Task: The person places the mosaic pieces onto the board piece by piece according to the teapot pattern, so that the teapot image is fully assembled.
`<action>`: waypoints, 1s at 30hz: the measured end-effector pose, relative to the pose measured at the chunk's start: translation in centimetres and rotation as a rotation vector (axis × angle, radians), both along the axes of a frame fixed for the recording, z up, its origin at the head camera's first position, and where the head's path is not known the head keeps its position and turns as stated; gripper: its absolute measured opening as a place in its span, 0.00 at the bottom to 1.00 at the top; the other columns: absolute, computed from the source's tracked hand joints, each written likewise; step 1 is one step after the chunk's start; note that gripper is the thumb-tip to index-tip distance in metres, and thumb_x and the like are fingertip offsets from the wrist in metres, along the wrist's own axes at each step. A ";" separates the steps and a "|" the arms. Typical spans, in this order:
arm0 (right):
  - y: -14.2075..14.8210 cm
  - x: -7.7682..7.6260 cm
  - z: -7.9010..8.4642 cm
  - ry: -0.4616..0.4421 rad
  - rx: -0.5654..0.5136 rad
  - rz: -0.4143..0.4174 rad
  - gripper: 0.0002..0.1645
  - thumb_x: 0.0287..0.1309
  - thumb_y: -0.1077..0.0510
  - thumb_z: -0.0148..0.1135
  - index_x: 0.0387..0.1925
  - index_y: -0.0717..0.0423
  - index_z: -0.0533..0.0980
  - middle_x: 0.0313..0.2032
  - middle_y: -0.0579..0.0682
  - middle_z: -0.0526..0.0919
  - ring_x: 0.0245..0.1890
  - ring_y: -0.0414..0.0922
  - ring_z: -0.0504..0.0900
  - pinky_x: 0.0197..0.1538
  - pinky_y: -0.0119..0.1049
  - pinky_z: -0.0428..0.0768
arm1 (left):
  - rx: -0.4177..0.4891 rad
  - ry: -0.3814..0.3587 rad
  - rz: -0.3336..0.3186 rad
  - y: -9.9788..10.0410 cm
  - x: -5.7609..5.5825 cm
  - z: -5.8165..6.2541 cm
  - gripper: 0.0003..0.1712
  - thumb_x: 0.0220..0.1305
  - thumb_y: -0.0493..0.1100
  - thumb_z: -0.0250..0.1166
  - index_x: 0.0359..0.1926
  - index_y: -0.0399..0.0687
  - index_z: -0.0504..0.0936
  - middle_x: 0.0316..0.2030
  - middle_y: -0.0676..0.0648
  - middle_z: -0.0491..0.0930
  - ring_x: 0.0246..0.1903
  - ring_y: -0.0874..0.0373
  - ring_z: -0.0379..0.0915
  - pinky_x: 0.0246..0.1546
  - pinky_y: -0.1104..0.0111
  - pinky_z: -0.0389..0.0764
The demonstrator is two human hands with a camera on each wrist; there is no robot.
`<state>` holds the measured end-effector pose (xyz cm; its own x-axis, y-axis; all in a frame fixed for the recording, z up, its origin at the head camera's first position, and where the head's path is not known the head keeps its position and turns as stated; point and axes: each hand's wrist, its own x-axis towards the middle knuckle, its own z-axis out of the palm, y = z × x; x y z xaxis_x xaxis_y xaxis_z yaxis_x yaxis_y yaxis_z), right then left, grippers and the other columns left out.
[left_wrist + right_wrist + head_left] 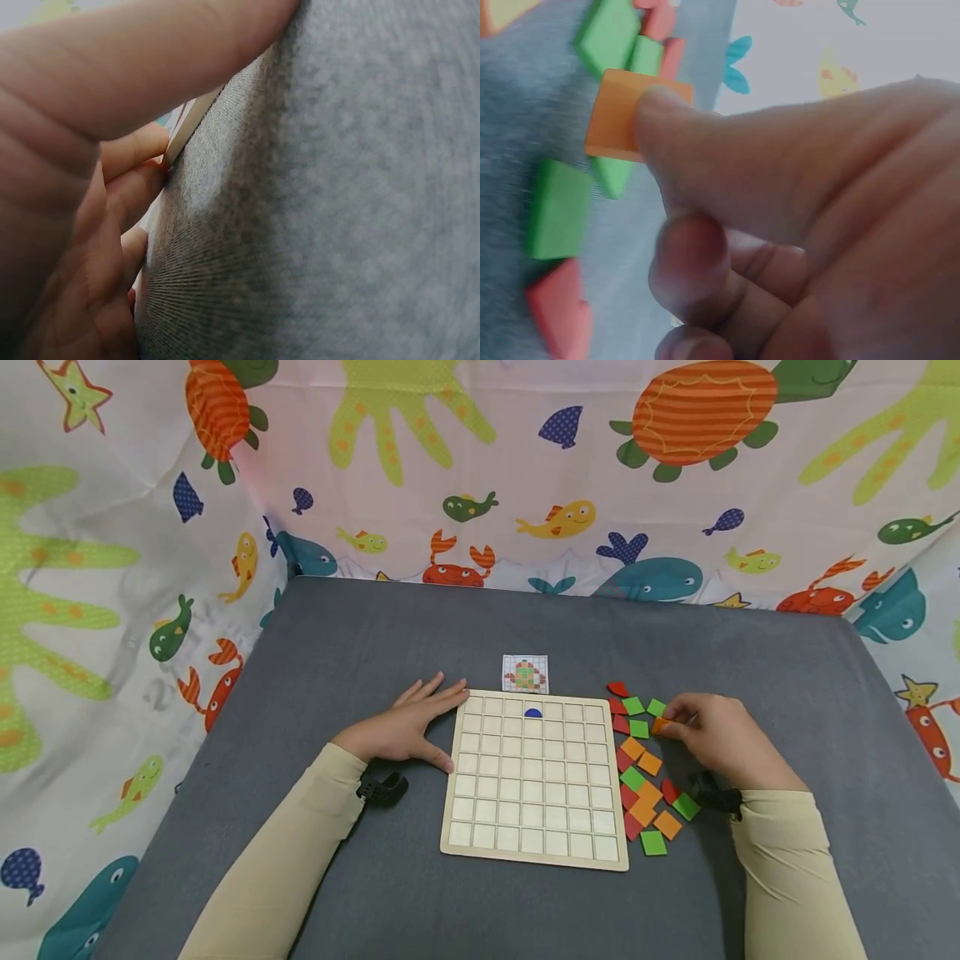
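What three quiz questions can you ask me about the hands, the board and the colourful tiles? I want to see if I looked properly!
1. True or false: the left hand touches the gridded board.
2. Which colour is the tile that the right hand pinches? A green, B orange, C red.
3. Fill in the colour: the one piece lying on the gridded board is ____.

Key: 1 true; 2 B; 3 blue.

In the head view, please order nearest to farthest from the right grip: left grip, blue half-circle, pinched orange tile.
1. Orange tile: in the right grip.
2. Blue half-circle: top row of the board.
3. Left grip: at its left edge.
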<state>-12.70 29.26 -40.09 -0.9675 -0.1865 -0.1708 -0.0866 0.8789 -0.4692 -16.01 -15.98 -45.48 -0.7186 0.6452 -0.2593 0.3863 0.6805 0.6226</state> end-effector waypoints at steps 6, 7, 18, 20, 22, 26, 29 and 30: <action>-0.6 0.4 1.2 0.010 -0.035 -0.019 0.08 0.68 0.58 0.71 0.43 0.59 0.85 0.35 0.55 0.87 0.31 0.49 0.78 0.32 0.40 0.79 | -0.001 -0.002 -0.003 -0.1 0.0 -0.1 0.70 0.52 0.63 0.80 0.86 0.59 0.47 0.84 0.57 0.38 0.83 0.52 0.19 0.81 0.52 0.24; -0.8 0.4 1.3 0.011 -0.039 -0.014 0.08 0.68 0.57 0.71 0.43 0.59 0.85 0.35 0.55 0.87 0.30 0.49 0.78 0.32 0.40 0.79 | -0.002 -0.001 -0.003 -0.1 -0.1 -0.1 0.70 0.52 0.63 0.80 0.86 0.59 0.47 0.84 0.57 0.38 0.83 0.52 0.20 0.81 0.52 0.25; -4.8 -0.2 0.6 0.012 -0.079 0.084 0.06 0.67 0.59 0.71 0.42 0.58 0.85 0.36 0.52 0.85 0.27 0.46 0.75 0.30 0.38 0.78 | 0.016 -0.001 0.006 0.0 0.2 0.4 0.70 0.50 0.62 0.82 0.85 0.57 0.49 0.85 0.54 0.41 0.84 0.50 0.22 0.81 0.51 0.26; -5.7 -0.3 0.6 0.007 -0.096 0.099 0.07 0.67 0.60 0.71 0.43 0.59 0.85 0.37 0.53 0.85 0.28 0.46 0.76 0.30 0.38 0.79 | 0.013 0.002 0.007 0.0 0.2 0.4 0.70 0.50 0.63 0.82 0.85 0.57 0.49 0.85 0.54 0.41 0.84 0.50 0.22 0.81 0.51 0.26; -6.6 -0.4 0.6 0.011 -0.103 0.116 0.06 0.67 0.60 0.71 0.43 0.59 0.85 0.37 0.52 0.85 0.28 0.46 0.76 0.31 0.38 0.79 | 0.013 0.007 0.005 0.0 0.2 0.4 0.71 0.50 0.63 0.82 0.85 0.56 0.49 0.85 0.53 0.41 0.84 0.49 0.22 0.81 0.50 0.26; -8.1 -0.7 0.6 0.016 -0.106 0.151 0.04 0.67 0.60 0.71 0.41 0.57 0.85 0.35 0.50 0.85 0.30 0.46 0.77 0.32 0.38 0.79 | 0.003 0.008 0.005 0.0 0.2 0.3 0.70 0.50 0.63 0.81 0.85 0.58 0.48 0.85 0.54 0.40 0.84 0.49 0.22 0.81 0.51 0.26; -9.2 -1.0 0.5 0.007 -0.112 0.168 0.04 0.67 0.60 0.71 0.41 0.57 0.85 0.36 0.50 0.85 0.30 0.46 0.77 0.31 0.38 0.79 | -0.004 0.010 -0.004 0.0 0.2 0.4 0.69 0.52 0.62 0.81 0.85 0.59 0.48 0.85 0.54 0.40 0.84 0.49 0.21 0.81 0.51 0.25; -9.5 -1.1 0.5 0.003 -0.114 0.174 0.04 0.67 0.60 0.71 0.41 0.56 0.85 0.36 0.50 0.85 0.30 0.46 0.78 0.32 0.38 0.79 | -0.004 0.010 -0.008 0.0 0.2 0.4 0.68 0.53 0.62 0.80 0.85 0.58 0.48 0.85 0.54 0.39 0.84 0.49 0.21 0.81 0.51 0.25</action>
